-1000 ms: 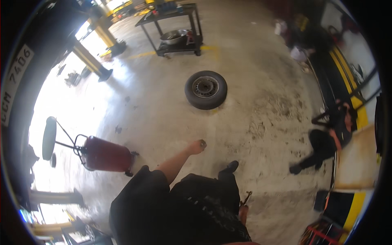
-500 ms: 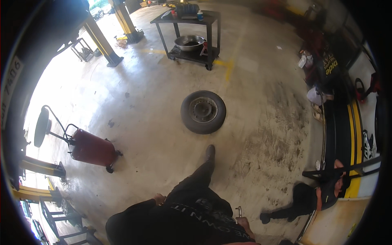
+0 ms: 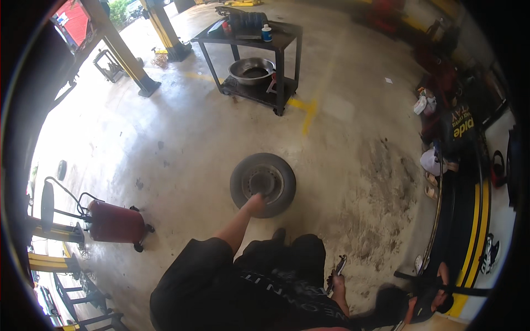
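Observation:
A tyre on a steel rim (image 3: 240, 182) lies flat on the concrete floor in front of me. My left hand (image 3: 255, 204) is over its lower part, blurred, with fingers curled; what it holds, if anything, is unclear, and I cannot tell whether it touches the wheel. My right hand (image 3: 338, 280), low by my side, grips a slim metal tool (image 3: 340, 266). One of my dark shoes (image 3: 279, 234) shows below the wheel.
A black cart (image 3: 287, 39) ahead holds bottles and a steel basin (image 3: 237, 71). A red tank on wheels (image 3: 116, 222) stands left, near yellow lift posts (image 3: 127, 60). Another person (image 3: 428, 303) is low at the right, below piled bags (image 3: 464, 127).
I have moved forward, so the wheel, cart and other person sit lower in view. My left arm, pulled back half a second ago, has swung out over the wheel.

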Demonstrator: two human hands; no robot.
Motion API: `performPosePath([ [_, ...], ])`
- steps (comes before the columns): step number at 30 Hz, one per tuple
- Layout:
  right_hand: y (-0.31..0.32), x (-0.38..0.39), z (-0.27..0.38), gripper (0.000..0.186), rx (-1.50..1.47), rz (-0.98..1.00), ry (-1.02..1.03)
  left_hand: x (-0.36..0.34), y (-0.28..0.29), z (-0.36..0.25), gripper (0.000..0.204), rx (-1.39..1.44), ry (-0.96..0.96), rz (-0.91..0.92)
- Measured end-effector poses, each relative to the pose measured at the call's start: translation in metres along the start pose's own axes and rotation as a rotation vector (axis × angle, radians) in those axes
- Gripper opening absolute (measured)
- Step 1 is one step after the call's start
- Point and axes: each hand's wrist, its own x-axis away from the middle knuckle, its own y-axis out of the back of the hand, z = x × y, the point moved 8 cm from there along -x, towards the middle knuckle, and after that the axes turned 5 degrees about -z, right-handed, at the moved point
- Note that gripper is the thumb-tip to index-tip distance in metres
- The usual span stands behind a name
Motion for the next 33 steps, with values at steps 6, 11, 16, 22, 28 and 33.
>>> performPosePath([
  [6, -0.001, -0.022, 0.137, 0.036, 0.229, -0.066, -0.115, -0.166, 0.044, -0.180, 0.043, 0.167, -0.018, 0.069],
  [11, 0.003, -0.095, 0.289, 0.040, 0.467, 0.039, 0.050, -0.210, -0.015, -0.106, 0.046, 0.065, 0.246, 0.010],
  [16, 0.011, -0.122, 0.488, 0.044, 0.659, 0.142, 0.116, -0.139, -0.049, -0.061, 0.038, 0.208, 0.850, 0.464],
  [22, -0.035, -0.293, 0.660, 0.031, 0.803, 0.228, 0.061, -0.122, -0.064, -0.010, 0.052, 0.680, 1.276, 0.012],
  [28, -0.144, -0.309, 0.861, 0.030, 0.833, 0.141, 0.237, -0.226, -0.064, -0.017, 0.056, 0.763, 1.301, 0.144],
  [33, -0.262, -0.247, 0.935, 0.031, 0.670, 0.153, 0.246, -0.318, -0.029, 0.116, 0.061, 0.564, 1.144, 0.060],
])
